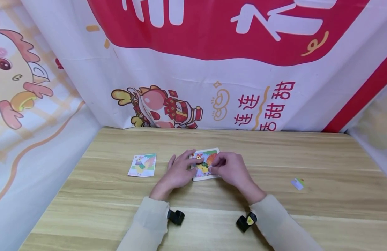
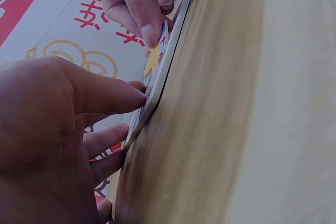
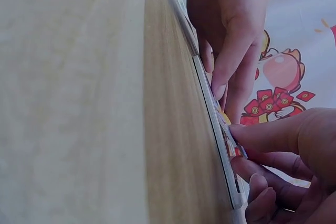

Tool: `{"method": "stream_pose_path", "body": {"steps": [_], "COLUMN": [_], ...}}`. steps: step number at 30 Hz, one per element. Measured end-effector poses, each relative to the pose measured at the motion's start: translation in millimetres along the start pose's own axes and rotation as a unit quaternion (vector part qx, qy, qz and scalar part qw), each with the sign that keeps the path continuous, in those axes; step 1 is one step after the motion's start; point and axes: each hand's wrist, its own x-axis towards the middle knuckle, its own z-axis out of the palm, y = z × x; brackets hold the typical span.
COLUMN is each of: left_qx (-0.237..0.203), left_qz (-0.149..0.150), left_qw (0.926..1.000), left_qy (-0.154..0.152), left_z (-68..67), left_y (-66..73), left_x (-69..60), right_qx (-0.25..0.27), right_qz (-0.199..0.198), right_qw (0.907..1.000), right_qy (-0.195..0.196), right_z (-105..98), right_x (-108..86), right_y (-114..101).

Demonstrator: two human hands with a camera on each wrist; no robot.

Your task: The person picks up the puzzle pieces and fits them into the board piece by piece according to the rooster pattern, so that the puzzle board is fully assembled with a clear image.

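Observation:
A small jigsaw puzzle showing a colourful hen lies in a white-rimmed tray (image 1: 207, 178) on the table. From the left, my left hand (image 1: 179, 171) rests on it, its index finger stretched over the picture and its thumb (image 2: 113, 97) pressing near the tray's lower edge. Over the right part of the picture, my right hand (image 1: 232, 169) pinches a puzzle piece (image 3: 238, 145) between thumb and fingers. That piece sits slightly tilted at the picture's surface; its outline is mostly hidden by the fingers.
To the left lies a square card (image 1: 142, 165) with the same hen picture. Off to the right are loose puzzle pieces (image 1: 297, 183), close together. A printed cloth (image 1: 180, 69) hangs behind the wooden table (image 1: 206, 230).

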Motion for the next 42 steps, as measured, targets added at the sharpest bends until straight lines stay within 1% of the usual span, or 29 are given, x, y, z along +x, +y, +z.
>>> {"method": "stream_pose_path", "body": {"steps": [2,6,9,12,16,20,28,35,42], "left_qx": [-0.004,-0.006,0.004,0.012,0.015,0.02,0.016,0.017,0.018], "left_qz": [0.003,0.021,0.032,0.027,0.009,-0.003,-0.008,-0.007,-0.004], "left_qw": [1.0,0.9995,0.9989,0.999,0.9994,0.9994,0.9994,0.9994,0.9985], "left_qy": [0.006,0.023,0.033,0.033,0.029,0.029,0.028,0.029,0.052], "left_z": [0.6,6.8,11.9,10.2,7.0,7.1,7.1,6.5,8.7], "left_y": [0.1,-8.5,-16.3,-11.6,-2.0,1.6,4.0,5.7,7.6], "left_x": [-0.6,2.0,4.4,2.0,-2.3,-3.6,-3.5,-2.8,-1.9], "right_qx": [-0.005,-0.014,-0.024,-0.031,-0.043,-0.052,-0.034,-0.034,-0.043], "right_qz": [-0.003,-0.003,-0.004,-0.008,-0.022,-0.039,-0.03,-0.041,-0.048], "right_qw": [1.0,0.9999,0.9997,0.9995,0.9988,0.9979,0.999,0.9986,0.9979], "right_qy": [0.001,0.004,0.006,0.003,0.002,0.008,0.006,-0.008,-0.012], "right_z": [0,0,1,2,2,2,-1,-2,-2], "right_x": [-0.5,-1.9,-2.7,-3.3,-4.5,-5.0,-3.3,-2.3,-1.5], "right_y": [1,1,1,1,2,5,11,10,8]}}
